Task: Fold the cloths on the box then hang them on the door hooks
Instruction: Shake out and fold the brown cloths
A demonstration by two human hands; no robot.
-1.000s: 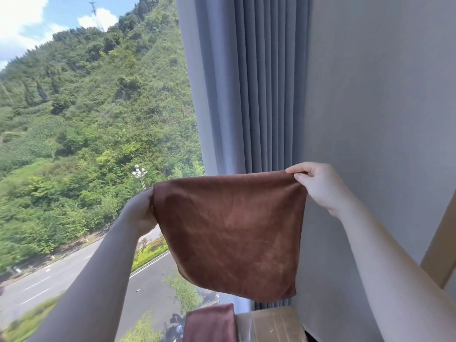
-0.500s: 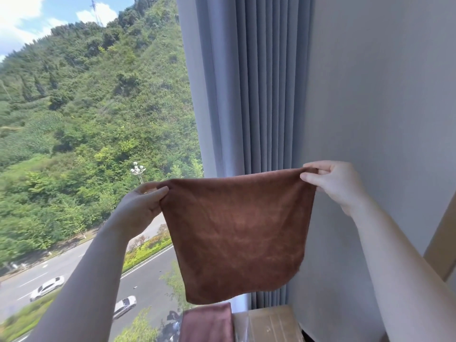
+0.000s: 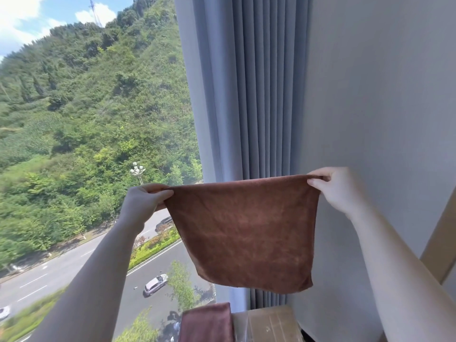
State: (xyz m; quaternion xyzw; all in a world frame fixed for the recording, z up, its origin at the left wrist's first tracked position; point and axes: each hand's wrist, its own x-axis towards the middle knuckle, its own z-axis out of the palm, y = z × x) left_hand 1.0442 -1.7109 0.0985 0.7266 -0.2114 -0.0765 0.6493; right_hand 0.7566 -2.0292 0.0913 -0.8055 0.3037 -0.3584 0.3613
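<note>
Right now I see the brown cloth [image 3: 244,230] held up in the air before the grey curtain [image 3: 249,95], top edge stretched level side to side, body hanging straight down. My left hand [image 3: 145,201] pinches its left corner, my right hand [image 3: 338,188] its right, above the box [image 3: 269,324].

A grey pleated curtain [image 3: 259,95] hangs beside a plain grey wall [image 3: 382,95]. Through the window [image 3: 98,144] a green wooded hillside [image 3: 86,107] rises above a road [image 3: 74,267]. 1 white car [image 3: 155,284] is on the road, near a lamp post [image 3: 137,170].
</note>
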